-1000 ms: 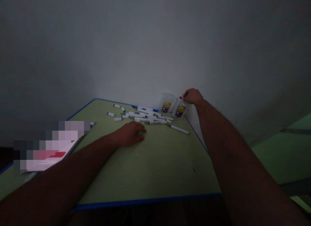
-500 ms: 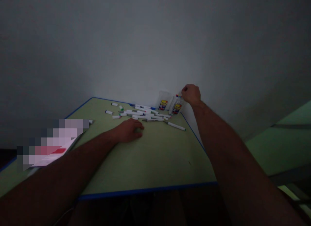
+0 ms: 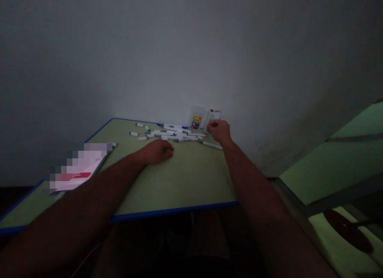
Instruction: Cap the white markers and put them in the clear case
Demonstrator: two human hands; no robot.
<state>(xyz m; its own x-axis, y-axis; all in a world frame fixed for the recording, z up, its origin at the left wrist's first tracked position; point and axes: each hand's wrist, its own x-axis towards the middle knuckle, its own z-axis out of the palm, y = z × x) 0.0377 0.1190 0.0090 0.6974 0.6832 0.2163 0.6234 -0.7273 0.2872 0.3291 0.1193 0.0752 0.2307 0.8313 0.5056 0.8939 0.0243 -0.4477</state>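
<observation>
My left hand [image 3: 157, 151] rests on the table just in front of a pile of uncapped white markers [image 3: 164, 133], its fingers loosely bent and apart, holding nothing. At the back right, my right hand [image 3: 220, 131] is at the lower front of a clear plastic case [image 3: 209, 117] with several coloured marker ends showing at its top. The right fingers are pinched together; whatever is between them is hidden. Beside that case stands a second clear case [image 3: 196, 115] with a yellow and blue label. A single marker [image 3: 212, 145] lies below my right hand.
Loose white caps [image 3: 134, 133] lie left of the pile. A pink and white flat item [image 3: 82, 178], partly blurred out, lies on the left of the green table [image 3: 179, 182] with blue edging. The wall [image 3: 179, 62] rises right behind the table.
My right hand has come down from the top of the filled case to its lower front. The left hand stays about where it was. The view has shifted slightly.
</observation>
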